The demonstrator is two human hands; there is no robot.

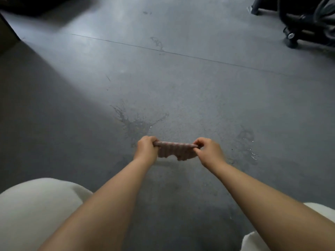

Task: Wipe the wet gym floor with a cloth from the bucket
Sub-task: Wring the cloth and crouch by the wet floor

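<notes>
Black wheeled exercise machine [306, 20] at far right, brown box edge [7, 36] at far left

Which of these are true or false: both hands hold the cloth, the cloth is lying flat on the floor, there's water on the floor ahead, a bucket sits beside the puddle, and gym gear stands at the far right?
1. Both hands hold the cloth. True: the left hand and right hand each grip an end of the cloth.
2. The cloth lies flat on the floor. False: it hangs stretched between the hands.
3. Water is on the floor ahead. True: a splash lies just beyond the hands.
4. A bucket sits beside the puddle. False: no bucket is in view.
5. Gym gear stands far right. True: black equipment.
</notes>
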